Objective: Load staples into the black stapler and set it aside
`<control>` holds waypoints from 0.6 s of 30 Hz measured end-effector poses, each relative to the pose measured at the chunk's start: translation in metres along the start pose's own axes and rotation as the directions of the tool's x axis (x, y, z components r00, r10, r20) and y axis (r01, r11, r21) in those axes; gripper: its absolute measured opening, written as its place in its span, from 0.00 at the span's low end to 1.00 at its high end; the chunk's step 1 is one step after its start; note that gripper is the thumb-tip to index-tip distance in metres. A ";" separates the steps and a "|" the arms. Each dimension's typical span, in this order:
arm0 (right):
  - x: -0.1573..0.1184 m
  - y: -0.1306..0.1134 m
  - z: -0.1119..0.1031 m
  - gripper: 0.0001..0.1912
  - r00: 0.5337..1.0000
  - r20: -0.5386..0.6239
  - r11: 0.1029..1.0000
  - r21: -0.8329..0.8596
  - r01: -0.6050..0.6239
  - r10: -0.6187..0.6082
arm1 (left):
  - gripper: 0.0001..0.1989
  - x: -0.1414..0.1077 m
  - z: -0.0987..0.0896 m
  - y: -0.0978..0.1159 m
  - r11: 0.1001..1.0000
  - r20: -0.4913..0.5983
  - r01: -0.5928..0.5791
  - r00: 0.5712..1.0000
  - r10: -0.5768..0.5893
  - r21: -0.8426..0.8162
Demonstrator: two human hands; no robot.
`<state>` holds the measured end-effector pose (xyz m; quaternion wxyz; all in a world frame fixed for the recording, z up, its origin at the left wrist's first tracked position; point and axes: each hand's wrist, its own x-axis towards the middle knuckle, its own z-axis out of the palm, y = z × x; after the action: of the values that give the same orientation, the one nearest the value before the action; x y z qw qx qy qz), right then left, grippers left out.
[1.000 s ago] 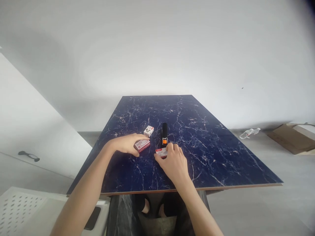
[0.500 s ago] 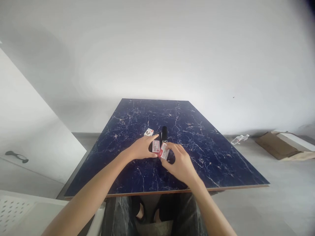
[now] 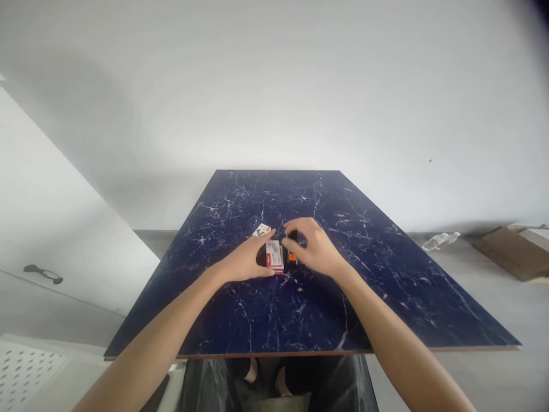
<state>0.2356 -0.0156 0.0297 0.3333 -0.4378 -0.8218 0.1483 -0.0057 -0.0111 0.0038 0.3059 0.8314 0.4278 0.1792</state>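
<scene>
My left hand (image 3: 243,258) rests on the table with thumb and index finger spread around a small red-and-white box (image 3: 273,253). That box lies on top of another red-edged box, stacked slightly unevenly. Just beyond my left fingers is a second white box (image 3: 261,230) with a dark picture on it, partly covered by the hand. My right hand (image 3: 313,246) is over a black object with an orange patch (image 3: 292,257), its fingers curved and apart. Most of the black object is hidden beneath it, and no firm grip shows.
The blue marble-patterned table (image 3: 274,197) stands against a white wall. A cardboard box (image 3: 510,252) and a clear plastic bottle (image 3: 440,241) lie on the floor to the right. A white perforated chair (image 3: 30,366) is at lower left, near a cabinet handle (image 3: 43,273).
My right hand has let go of the red-and-white box, now atop the other one, and moved up and right over the black object. The left hand stays beside the boxes; the view shifted slightly.
</scene>
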 end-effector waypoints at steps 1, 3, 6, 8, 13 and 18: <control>0.001 0.005 -0.001 0.14 0.993 -0.066 0.995 0.007 -0.102 0.102 | 0.52 0.001 0.001 0.002 1.000 0.002 0.010 1.000 -0.010 0.012; 0.002 0.016 -0.002 0.20 0.952 -0.078 0.955 0.042 -0.294 0.297 | 0.52 0.002 0.003 0.004 0.999 0.008 0.015 1.000 -0.015 0.030; 0.003 0.028 0.002 0.31 0.901 0.116 0.896 0.113 -0.430 0.418 | 0.53 0.004 0.007 0.008 0.998 0.023 0.017 1.000 -0.018 0.053; 0.002 0.031 0.005 0.37 0.893 0.189 0.888 0.141 -0.437 0.409 | 0.53 0.006 0.009 0.009 0.998 0.020 0.027 0.999 -0.028 0.062; 0.000 0.031 0.007 0.36 0.907 0.196 0.901 0.155 -0.404 0.373 | 0.51 0.016 0.011 0.010 0.996 -0.039 0.015 0.999 -0.012 0.091; 0.000 0.032 0.006 0.36 0.910 0.200 0.906 0.156 -0.395 0.362 | 0.50 0.018 0.006 0.011 0.997 0.010 0.010 1.000 -0.011 0.070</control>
<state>0.2507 0.0031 0.0083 0.2690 -0.5411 -0.7275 0.3250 0.0145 -0.0033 0.0075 0.2797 0.8404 0.4364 0.1580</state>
